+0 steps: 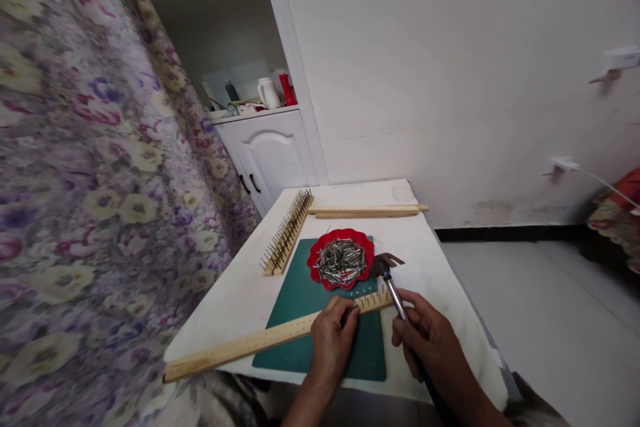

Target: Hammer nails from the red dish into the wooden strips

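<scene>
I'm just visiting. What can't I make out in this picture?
All in the head view:
Whether the left hand pinches a nail: its own fingers hide most of the spot.
Part of the hammer: the right hand covers some handle.
How many nails fill the red bowl: heaped, too small.
The red cloth: cut off by the right edge.

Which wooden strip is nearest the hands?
The strip crossing the green mat, beneath the left hand, nails only near its right end; the densely nailed wood and far-edge strips lie farther off.
</scene>
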Available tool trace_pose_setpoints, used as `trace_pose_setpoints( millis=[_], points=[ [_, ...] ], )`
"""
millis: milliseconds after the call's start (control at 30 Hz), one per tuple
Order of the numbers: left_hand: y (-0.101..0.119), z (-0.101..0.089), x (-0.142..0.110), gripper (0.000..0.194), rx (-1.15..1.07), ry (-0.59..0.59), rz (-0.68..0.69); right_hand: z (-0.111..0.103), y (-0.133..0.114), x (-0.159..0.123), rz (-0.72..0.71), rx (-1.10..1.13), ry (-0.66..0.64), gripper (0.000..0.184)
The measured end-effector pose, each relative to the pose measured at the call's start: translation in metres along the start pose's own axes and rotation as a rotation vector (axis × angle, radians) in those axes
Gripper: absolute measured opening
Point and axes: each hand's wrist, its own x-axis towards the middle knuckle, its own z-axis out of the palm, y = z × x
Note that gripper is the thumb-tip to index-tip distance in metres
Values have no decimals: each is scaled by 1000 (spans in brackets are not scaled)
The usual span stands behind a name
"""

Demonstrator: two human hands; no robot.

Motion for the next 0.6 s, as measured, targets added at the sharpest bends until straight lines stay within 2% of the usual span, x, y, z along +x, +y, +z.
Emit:
trace_pose_setpoints(
  millis=[300, 600],
  points=[
    [0, 2, 3, 15, 29, 1, -35, 6, -1, -10, 56, -142, -182, 34],
    [-7, 5, 3, 17, 57, 9, -65, 11, 3, -10, 3, -282, -213, 35]
  ],
)
